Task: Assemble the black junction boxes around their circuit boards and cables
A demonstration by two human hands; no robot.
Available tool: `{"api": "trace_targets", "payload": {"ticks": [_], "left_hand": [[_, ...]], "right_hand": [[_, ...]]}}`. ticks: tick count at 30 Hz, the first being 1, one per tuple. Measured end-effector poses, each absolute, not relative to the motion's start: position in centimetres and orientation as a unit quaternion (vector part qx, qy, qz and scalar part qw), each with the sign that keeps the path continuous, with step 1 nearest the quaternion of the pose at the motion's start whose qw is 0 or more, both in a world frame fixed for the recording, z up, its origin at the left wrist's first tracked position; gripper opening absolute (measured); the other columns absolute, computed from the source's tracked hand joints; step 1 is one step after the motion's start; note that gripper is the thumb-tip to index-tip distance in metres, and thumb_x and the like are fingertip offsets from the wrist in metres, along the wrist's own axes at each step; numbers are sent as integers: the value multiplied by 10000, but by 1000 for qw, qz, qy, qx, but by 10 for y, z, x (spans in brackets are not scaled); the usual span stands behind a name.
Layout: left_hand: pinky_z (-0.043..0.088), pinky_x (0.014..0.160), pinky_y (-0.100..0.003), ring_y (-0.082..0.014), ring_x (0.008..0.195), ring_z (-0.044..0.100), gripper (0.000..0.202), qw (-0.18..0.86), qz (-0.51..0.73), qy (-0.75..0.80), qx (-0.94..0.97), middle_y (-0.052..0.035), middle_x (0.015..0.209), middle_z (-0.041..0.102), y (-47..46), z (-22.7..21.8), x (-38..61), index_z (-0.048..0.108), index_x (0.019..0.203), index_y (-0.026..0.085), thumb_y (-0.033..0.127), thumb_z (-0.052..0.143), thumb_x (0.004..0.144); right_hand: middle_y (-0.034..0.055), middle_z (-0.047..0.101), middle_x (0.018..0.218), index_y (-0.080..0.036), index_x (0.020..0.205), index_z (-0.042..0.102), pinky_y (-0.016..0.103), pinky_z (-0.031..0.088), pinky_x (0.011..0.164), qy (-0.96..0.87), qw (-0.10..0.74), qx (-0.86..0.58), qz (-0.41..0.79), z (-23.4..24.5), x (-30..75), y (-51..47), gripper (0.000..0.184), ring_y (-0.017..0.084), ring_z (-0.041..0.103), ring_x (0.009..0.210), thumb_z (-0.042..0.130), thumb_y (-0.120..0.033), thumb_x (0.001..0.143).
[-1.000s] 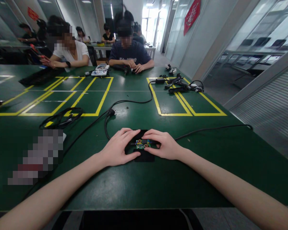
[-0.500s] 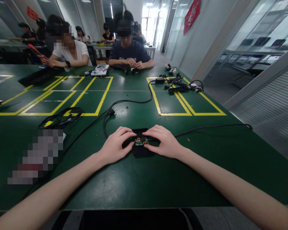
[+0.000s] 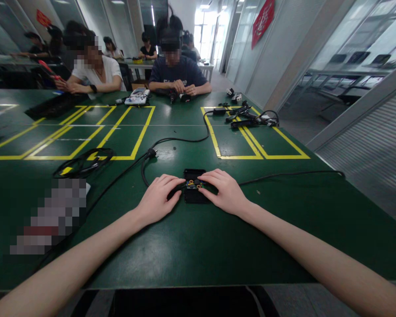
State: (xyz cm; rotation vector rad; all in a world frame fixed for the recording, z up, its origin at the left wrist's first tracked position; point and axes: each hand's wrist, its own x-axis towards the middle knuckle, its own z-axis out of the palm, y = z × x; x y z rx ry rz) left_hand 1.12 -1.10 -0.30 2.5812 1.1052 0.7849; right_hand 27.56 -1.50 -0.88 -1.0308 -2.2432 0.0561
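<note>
A small circuit board with copper-coloured coils sits across an opened black plastic case, whose parts show beyond and in front of it. A dark cord runs off past each end of the board. My left hand curls at the board's left end, forefinger at its edge and thumb lower down; the exact contact is partly hidden. From the other side, my right hand has thumb and forefinger around the right end of the board.
A black cord with a plug runs across the green table. Coiled cable and a blurred-out item lie left. Tangled black parts lie far right, near an adapter. Two people sit opposite.
The board and black case have shifted a little away from me, and the case now shows more on its far side. My left thumb has drawn slightly off the board's edge.
</note>
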Motion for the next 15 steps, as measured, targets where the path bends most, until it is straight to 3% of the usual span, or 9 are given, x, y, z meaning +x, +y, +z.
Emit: {"api": "trace_targets", "payload": {"ticks": [8, 15], "left_hand": [[546, 846, -387, -234, 978, 645, 248, 69, 253, 390, 883, -74, 1072, 730, -6, -7, 10, 706, 1219, 213, 193, 518, 1059], [531, 804, -372, -232, 946, 641, 258, 41, 241, 387, 889, -63, 1037, 719, -4, -7, 8, 689, 1237, 210, 184, 491, 1073]], "right_hand": [[127, 733, 1263, -235, 1285, 697, 493, 604, 945, -872, 323, -364, 58, -11, 275, -15, 286, 290, 707, 1118, 644, -266, 1006], [148, 729, 1233, -205, 1196, 710, 471, 598, 908, -867, 377, -322, 36, -4, 281, -16, 262, 287, 707, 1094, 713, -360, 984]]}}
